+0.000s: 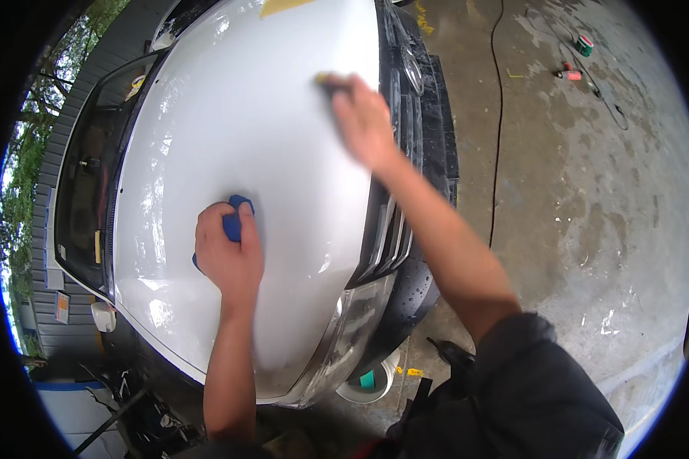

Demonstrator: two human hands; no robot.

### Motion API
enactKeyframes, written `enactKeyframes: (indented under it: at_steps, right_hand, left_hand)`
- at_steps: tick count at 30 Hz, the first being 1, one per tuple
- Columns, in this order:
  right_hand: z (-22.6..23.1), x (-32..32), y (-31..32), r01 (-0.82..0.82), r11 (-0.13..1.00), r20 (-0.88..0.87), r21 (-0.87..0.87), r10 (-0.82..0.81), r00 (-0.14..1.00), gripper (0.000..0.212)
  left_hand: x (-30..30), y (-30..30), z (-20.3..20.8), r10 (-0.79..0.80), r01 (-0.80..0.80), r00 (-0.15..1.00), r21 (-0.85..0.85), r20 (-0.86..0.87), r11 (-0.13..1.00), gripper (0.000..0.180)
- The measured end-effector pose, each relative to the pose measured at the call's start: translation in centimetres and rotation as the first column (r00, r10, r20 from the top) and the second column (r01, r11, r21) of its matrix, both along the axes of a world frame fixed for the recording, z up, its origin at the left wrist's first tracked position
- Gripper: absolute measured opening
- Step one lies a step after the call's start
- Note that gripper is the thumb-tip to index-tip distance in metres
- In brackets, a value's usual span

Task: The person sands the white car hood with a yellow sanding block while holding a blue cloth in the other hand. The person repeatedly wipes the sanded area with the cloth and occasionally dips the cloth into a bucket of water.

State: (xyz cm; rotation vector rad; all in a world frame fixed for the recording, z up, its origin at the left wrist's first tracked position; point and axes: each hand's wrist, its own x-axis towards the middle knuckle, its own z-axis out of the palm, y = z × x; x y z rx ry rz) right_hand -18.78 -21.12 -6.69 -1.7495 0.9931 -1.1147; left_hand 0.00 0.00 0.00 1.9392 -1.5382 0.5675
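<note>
A white car hood (pixel 214 122) spreads out below me. My left hand (pixel 228 249) is closed around a bunched blue cloth (pixel 239 222) and rests on the middle of the hood. Farther off and to the right, my right hand (pixel 366 122) grips a small dark block with a yellow end (pixel 325 79), close to the hood's front edge above the grille. Motion smears this hand and the block, so the block's exact kind and whether it touches the paint cannot be made out.
Beside the hood run the black grille (pixel 394 222) and a clear headlight (pixel 352 321). A white bucket (pixel 365 386) with something green inside stands below the headlight. A dark cable (pixel 497 122) crosses the wet concrete floor; a red tool (pixel 569 74) and a green can (pixel 584 46) lie beyond.
</note>
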Motion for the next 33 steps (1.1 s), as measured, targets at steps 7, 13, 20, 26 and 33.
enactKeyframes:
  at_steps: [7, 13, 20, 26, 33]
  right_hand:
    - [-3.3, 3.8, 17.3, 0.066, 0.964, -0.045, -0.258, -0.08, 0.996, 0.056]
    - [-0.9, 1.9, 5.7, 0.174, 0.969, 0.045, -0.173, -0.169, 0.985, 0.046]
    - [-2.4, 2.9, 18.6, 0.043, 0.943, -0.057, -0.329, -0.066, 0.996, 0.053]
    - [-1.8, 2.3, 3.2, 0.098, 0.953, 0.028, -0.287, -0.094, 0.995, 0.043]
    - [-2.9, 3.9, -19.2, 0.087, 0.963, 0.05, -0.256, -0.077, 0.996, 0.058]
  left_hand:
    - [1.3, 2.2, -0.8, 0.057, -0.057, 0.998, 0.02, 0.002, 0.998, 0.025]
    - [-0.2, 0.6, 0.3, -0.001, 0.001, 1.0, 0.002, 0.02, 1.0, 0.023]
    - [0.5, 1.4, 0.1, 0.044, -0.045, 0.999, 0.033, 0.018, 0.998, 0.021]
    - [0.7, 0.3, 0.2, -0.067, 0.067, 0.998, 0.021, -0.013, 0.998, 0.016]
    - [0.1, 1.1, 0.9, 0.009, -0.002, 0.999, 0.188, -0.038, 0.982, 0.012]
